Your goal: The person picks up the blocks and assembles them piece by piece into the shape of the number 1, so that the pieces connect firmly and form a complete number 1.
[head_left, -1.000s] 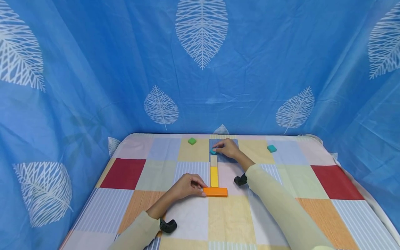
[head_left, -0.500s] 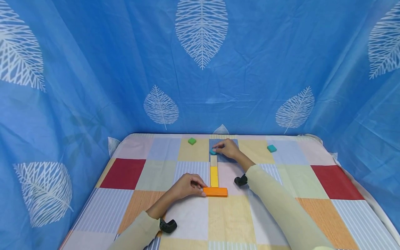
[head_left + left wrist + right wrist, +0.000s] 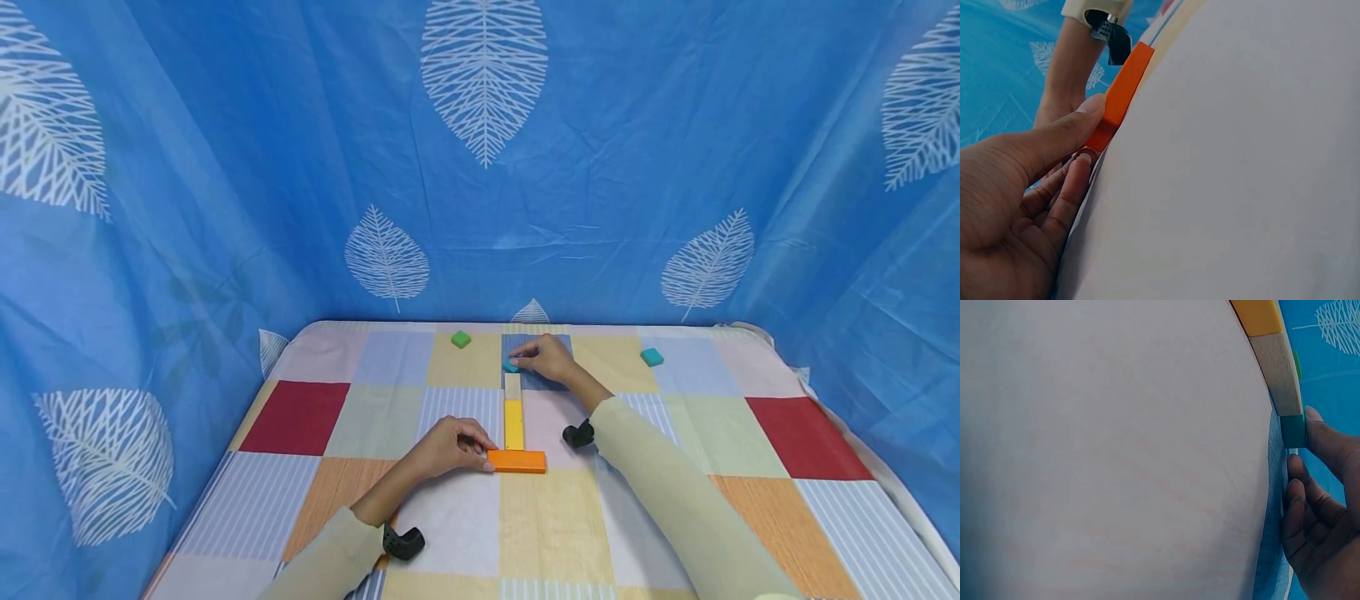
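Observation:
An orange rectangular block (image 3: 521, 462) lies crosswise on the patchwork cloth. My left hand (image 3: 446, 447) pinches its left end; the left wrist view shows the thumb on the orange block (image 3: 1125, 87). From its far side a yellow block (image 3: 513, 423) runs away from me, followed by a plain wooden block (image 3: 512, 386) end to end. At the far end of this row is a small teal block (image 3: 511, 366), held between thumb and fingers of my right hand (image 3: 550, 357). In the right wrist view, the teal block (image 3: 1294, 431) sits against the wooden block's end (image 3: 1277, 374).
A small green block (image 3: 461, 339) lies toward the back, left of the row. Another teal block (image 3: 652, 357) rests at the back right. Blue curtains (image 3: 480, 242) with white leaf prints surround the patchwork-covered table (image 3: 390, 417) at the back and sides.

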The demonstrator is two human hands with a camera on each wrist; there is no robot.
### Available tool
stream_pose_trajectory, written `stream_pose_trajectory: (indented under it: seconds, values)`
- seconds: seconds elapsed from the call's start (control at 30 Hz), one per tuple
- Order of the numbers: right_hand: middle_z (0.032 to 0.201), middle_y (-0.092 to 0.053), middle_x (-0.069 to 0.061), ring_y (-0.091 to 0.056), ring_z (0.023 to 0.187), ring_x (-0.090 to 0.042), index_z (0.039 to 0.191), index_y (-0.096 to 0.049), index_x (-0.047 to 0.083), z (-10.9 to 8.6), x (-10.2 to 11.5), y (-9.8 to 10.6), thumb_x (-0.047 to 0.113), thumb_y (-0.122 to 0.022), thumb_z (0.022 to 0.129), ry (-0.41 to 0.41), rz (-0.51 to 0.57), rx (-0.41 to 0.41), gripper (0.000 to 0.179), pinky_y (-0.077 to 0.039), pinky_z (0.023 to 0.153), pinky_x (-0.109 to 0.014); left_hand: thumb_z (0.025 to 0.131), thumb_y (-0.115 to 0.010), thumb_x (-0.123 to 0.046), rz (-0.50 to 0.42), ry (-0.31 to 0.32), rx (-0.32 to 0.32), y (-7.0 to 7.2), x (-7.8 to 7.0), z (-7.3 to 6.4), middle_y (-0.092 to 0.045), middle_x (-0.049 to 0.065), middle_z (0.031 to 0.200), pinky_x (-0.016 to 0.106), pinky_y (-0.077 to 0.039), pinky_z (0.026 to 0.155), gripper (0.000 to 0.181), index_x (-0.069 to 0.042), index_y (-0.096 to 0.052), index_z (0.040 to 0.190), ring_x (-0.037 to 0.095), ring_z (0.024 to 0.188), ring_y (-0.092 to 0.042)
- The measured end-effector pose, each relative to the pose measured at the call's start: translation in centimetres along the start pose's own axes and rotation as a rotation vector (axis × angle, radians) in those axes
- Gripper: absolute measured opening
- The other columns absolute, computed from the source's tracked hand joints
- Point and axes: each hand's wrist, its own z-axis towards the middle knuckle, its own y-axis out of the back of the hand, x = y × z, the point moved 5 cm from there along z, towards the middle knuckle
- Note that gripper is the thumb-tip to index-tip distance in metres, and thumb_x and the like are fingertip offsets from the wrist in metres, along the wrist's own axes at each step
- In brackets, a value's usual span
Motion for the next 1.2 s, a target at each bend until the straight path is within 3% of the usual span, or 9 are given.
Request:
stream_pose_trajectory:
  seconds: [0.27, 0.63, 0.87, 1.03, 1.2]
  values:
    - [0.109, -0.076, -0.006, -0.067, 0.107, -0.028, 0.109, -0.081, 0.015, -0.1, 0.2, 0.1, 0.025, -0.076, 0.093, -0.014, 0.013, 0.020, 0.020, -0.051, 0.093, -0.046, 0.078, -0.089, -0.014, 0.006, 0.009, -0.001, 0.0, 0.0, 0.0, -0.070, -0.005, 0.089, 0.021, -0.050, 0.068, 0.021, -0.016, -0.082, 0.097, 0.010, 0.077, -0.060]
    - [0.111, -0.076, -0.006, -0.067, 0.107, -0.026, 0.110, -0.081, 0.015, 0.0, -0.1, 0.0, 0.027, -0.076, 0.093, -0.008, 0.023, 0.018, 0.021, -0.052, 0.091, -0.043, 0.078, -0.089, -0.013, 0.004, 0.002, -0.003, 0.0, 0.0, 0.0, -0.071, -0.004, 0.089, 0.021, -0.050, 0.067, 0.021, -0.015, -0.082, 0.097, 0.010, 0.077, -0.060]
    - [0.107, -0.074, -0.011, -0.064, 0.091, -0.024, 0.120, -0.076, 0.012, -0.1, -0.5, 0.8, 0.029, -0.071, 0.097, -0.020, 0.056, 0.023, 0.030, -0.048, 0.072, -0.032, 0.078, -0.089, -0.012, -0.013, -0.009, 0.002, 0.0, 0.0, 0.1, -0.071, -0.001, 0.089, 0.021, -0.049, 0.067, 0.021, -0.014, -0.082, 0.098, 0.011, 0.077, -0.060]
    - [0.114, -0.071, -0.009, -0.063, 0.091, -0.021, 0.121, -0.076, 0.012, -0.5, -1.0, 2.2, 0.030, -0.070, 0.098, -0.060, 0.067, -0.020, 0.029, -0.052, 0.071, -0.031, 0.077, -0.089, -0.011, -0.028, -0.009, -0.003, 0.1, -0.1, 0.1, -0.071, 0.000, 0.089, 0.021, -0.049, 0.067, 0.022, -0.013, -0.082, 0.097, 0.012, 0.077, -0.060]
    - [0.111, -0.071, -0.009, -0.059, 0.086, -0.023, 0.119, -0.077, 0.009, -0.9, -1.3, 3.8, 0.026, -0.071, 0.097, -0.064, 0.085, -0.073, 0.028, -0.051, 0.068, -0.032, 0.077, -0.090, -0.012, -0.023, -0.006, 0.000, 0.2, 0.1, 0.0, -0.071, 0.000, 0.090, 0.021, -0.050, 0.067, 0.022, -0.014, -0.082, 0.097, 0.012, 0.077, -0.060]
